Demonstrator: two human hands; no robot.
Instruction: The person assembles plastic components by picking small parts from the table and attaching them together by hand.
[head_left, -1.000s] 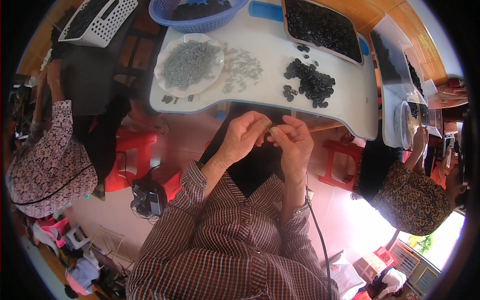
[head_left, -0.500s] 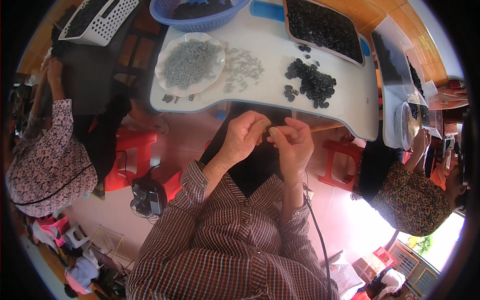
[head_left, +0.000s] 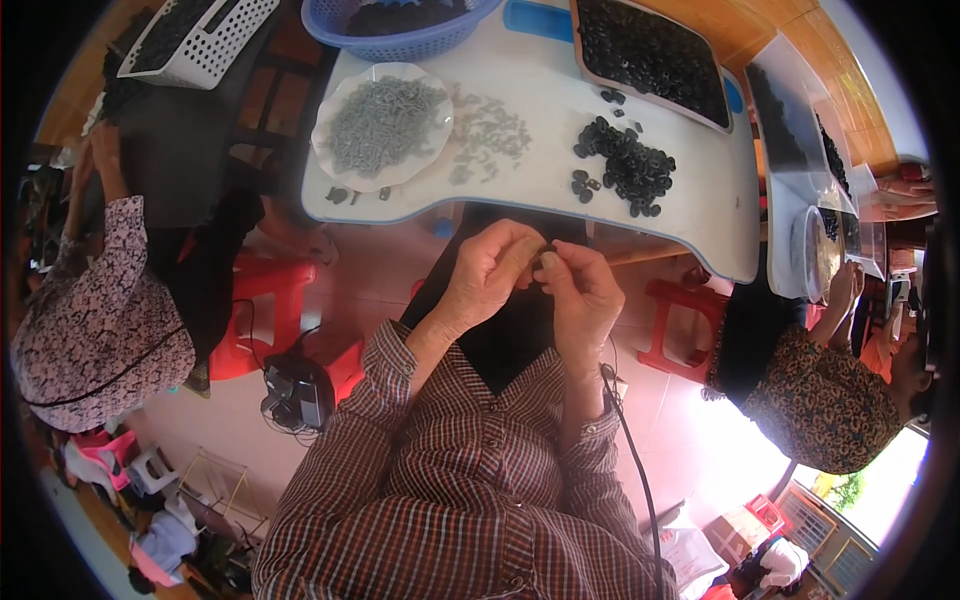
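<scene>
Both hands meet over my lap, just off the table's near edge. My left hand [head_left: 492, 268] is closed, its thumb and fingers pinching a small dark piece [head_left: 545, 252]. On the other side of that piece, my right hand [head_left: 582, 287] pinches too, the thumb and forefinger touching it. Most of the piece is hidden by fingertips. Beyond the hands, a pile of small black oval parts [head_left: 632, 165] lies on the white table [head_left: 480, 60]. To the left, a scalloped white plate [head_left: 322, 150] holds a heap of small grey pieces [head_left: 385, 125], with more scattered beside it.
A blue basket [head_left: 400, 45] and a tray of black parts [head_left: 650, 55] stand at the back. Clear plastic bins [head_left: 800, 150] are at right. Co-workers sit left [head_left: 100, 320] and right [head_left: 825, 400]. A black cable [head_left: 640, 460] hangs by my right arm.
The fingers of my right hand have curled in closer around the small dark piece, and that hand has moved slightly left. My left hand stays nearly in place.
</scene>
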